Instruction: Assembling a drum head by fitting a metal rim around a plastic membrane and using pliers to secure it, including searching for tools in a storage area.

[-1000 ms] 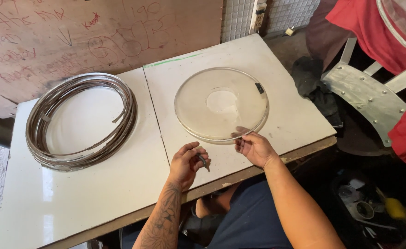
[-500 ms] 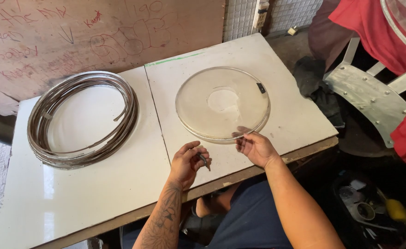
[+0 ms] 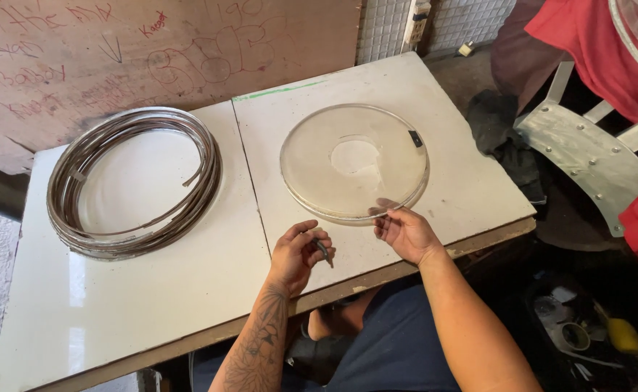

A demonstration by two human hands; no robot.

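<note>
A clear round disc [image 3: 355, 163] with a frosted centre and a small dark tab lies flat on the white table [image 3: 188, 290]. My right hand [image 3: 404, 232] touches its near rim, fingers pinching the edge. To the left of it, my left hand [image 3: 301, 250] rests on the table and grips a small dark slim tool [image 3: 323, 250] between thumb and fingers. The two hands are a short gap apart, both at the table's front edge.
A coil of dark metallic strip [image 3: 134, 181] lies on the left half of the table. A seam with a green mark [image 3: 275, 91] divides the table top. A person in red [image 3: 609, 51] and a riveted metal frame [image 3: 594, 163] stand at the right.
Both hands stay at the disc's near rim, almost unmoved. The camera view has shifted slightly.
</note>
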